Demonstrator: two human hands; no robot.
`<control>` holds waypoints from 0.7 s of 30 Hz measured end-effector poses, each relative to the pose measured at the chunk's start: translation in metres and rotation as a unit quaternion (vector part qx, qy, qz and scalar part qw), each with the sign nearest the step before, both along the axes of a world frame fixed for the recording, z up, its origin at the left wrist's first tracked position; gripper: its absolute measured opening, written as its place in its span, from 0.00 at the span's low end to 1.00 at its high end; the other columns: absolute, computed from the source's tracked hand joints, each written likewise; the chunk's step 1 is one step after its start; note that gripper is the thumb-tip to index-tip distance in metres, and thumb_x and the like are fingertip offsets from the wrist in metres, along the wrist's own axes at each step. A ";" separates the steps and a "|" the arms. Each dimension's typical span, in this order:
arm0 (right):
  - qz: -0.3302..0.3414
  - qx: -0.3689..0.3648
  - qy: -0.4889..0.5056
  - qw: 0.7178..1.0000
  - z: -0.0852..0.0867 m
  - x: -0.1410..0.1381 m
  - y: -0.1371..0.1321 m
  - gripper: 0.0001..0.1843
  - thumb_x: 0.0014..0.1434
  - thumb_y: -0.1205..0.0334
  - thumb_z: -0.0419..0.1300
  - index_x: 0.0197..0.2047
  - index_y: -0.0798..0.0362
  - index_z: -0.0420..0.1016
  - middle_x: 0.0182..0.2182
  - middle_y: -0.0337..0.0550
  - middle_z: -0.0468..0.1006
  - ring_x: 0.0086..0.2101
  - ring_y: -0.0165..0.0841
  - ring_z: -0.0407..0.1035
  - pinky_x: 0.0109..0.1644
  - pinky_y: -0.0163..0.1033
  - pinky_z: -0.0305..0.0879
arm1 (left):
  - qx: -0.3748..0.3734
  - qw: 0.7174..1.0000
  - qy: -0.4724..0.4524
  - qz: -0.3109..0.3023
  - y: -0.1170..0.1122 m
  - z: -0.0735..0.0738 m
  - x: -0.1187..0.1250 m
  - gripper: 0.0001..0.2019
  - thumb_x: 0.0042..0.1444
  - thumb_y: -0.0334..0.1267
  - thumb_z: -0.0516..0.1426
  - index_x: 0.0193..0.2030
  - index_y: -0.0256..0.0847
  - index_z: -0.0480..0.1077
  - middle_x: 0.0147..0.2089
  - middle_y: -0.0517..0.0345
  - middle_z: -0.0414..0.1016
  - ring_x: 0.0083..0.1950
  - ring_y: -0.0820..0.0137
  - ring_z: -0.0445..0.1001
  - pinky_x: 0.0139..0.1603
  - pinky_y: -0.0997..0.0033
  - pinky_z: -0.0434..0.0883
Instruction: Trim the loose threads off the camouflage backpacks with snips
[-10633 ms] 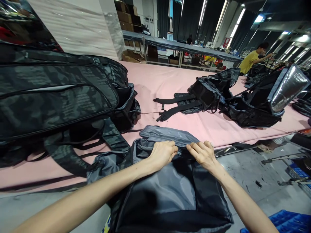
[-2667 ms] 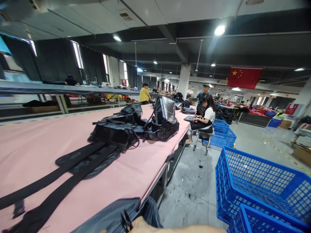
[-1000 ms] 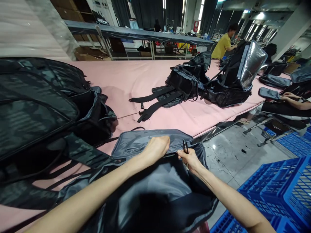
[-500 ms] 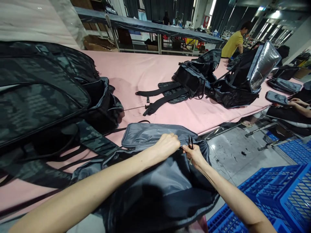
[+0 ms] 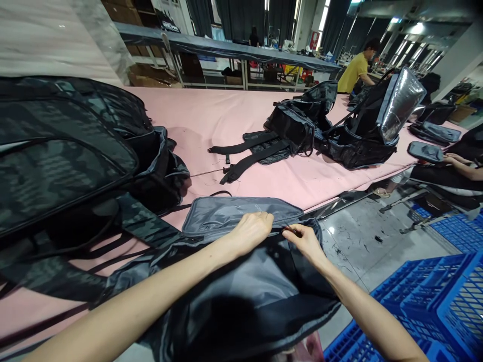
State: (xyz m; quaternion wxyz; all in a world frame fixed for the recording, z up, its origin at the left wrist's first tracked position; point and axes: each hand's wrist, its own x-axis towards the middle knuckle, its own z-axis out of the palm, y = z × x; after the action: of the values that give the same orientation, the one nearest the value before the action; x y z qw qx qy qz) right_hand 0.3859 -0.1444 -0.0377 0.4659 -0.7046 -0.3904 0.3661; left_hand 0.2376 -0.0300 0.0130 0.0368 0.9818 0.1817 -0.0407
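Observation:
A backpack (image 5: 249, 281) with a grey lining lies unzipped in front of me, its mouth facing up. My left hand (image 5: 253, 230) is a closed fist at the far edge of the opening, gripping the seam there. Just to its right, my right hand (image 5: 305, 241) holds small dark thread snips (image 5: 296, 232), mostly hidden by the fingers, with the tips close to the same edge. Beyond both hands, a grey flat panel (image 5: 222, 213) of the bag rests on the pink tabletop (image 5: 188, 115).
A large camouflage backpack (image 5: 71, 151) stands at the left. Farther back are a black bag with straps (image 5: 290, 125) and a bag with silver foil lining (image 5: 402, 103). Blue plastic crates (image 5: 418, 301) sit at lower right. A person in a yellow shirt (image 5: 352, 73) works behind.
My right hand has tipped the snips down from pointing upward to lying near the bag's edge. My left hand still grips the edge. The view has shifted slightly.

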 end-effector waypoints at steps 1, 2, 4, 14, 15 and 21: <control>0.007 0.003 -0.078 0.997 0.006 0.002 -0.004 0.14 0.45 0.52 0.64 0.32 0.52 0.75 0.28 0.38 0.76 0.30 0.32 0.68 0.35 0.35 0.61 | -0.004 1.000 -0.002 0.001 0.000 0.000 0.000 0.08 0.55 0.23 0.46 0.37 0.33 0.64 0.35 0.48 0.71 0.36 0.62 0.71 0.34 0.66 0.68; 0.012 0.003 -0.155 0.988 0.011 0.004 -0.008 0.16 0.47 0.53 0.63 0.39 0.50 0.74 0.34 0.39 0.77 0.35 0.34 0.69 0.40 0.37 0.62 | -0.006 1.000 -0.005 0.001 0.000 0.000 0.000 0.08 0.55 0.23 0.46 0.37 0.34 0.64 0.35 0.48 0.71 0.36 0.62 0.71 0.34 0.65 0.68; 0.018 -0.004 -0.266 0.964 0.020 0.004 -0.012 0.18 0.52 0.54 0.60 0.46 0.49 0.70 0.40 0.40 0.77 0.39 0.36 0.70 0.43 0.39 0.62 | -0.008 1.000 -0.009 0.004 -0.001 -0.001 -0.001 0.08 0.55 0.24 0.46 0.37 0.34 0.63 0.34 0.49 0.70 0.36 0.62 0.71 0.35 0.65 0.68; 0.074 -0.005 -0.401 0.913 0.027 -0.009 0.000 0.10 0.59 0.58 0.54 0.39 0.49 0.75 0.35 0.40 0.79 0.36 0.35 0.73 0.39 0.36 0.61 | -0.011 1.000 0.000 0.018 -0.007 0.003 -0.003 0.08 0.56 0.24 0.45 0.37 0.34 0.63 0.36 0.49 0.69 0.39 0.62 0.69 0.36 0.65 0.67; 0.080 -0.004 -0.406 0.910 0.027 -0.008 0.000 0.10 0.58 0.58 0.54 0.39 0.49 0.75 0.34 0.40 0.80 0.35 0.35 0.73 0.38 0.35 0.61 | -0.010 1.000 -0.002 0.017 -0.007 0.003 -0.003 0.08 0.56 0.24 0.45 0.38 0.34 0.63 0.36 0.49 0.69 0.39 0.62 0.69 0.36 0.65 0.67; 0.086 -0.024 -0.383 0.919 0.029 -0.005 0.000 0.11 0.60 0.57 0.52 0.34 0.48 0.76 0.28 0.37 0.79 0.30 0.32 0.72 0.33 0.34 0.58 | -0.038 0.997 -0.060 0.036 -0.004 -0.004 -0.006 0.09 0.55 0.24 0.44 0.35 0.36 0.63 0.33 0.51 0.69 0.36 0.64 0.69 0.34 0.67 0.66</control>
State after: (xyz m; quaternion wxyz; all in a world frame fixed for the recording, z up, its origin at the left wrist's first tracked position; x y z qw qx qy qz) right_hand 0.3806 -0.1447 -0.0085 0.2304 -0.7654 -0.5896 0.1158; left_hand 0.2319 -0.0343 0.0095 0.0867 0.9733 0.2123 0.0128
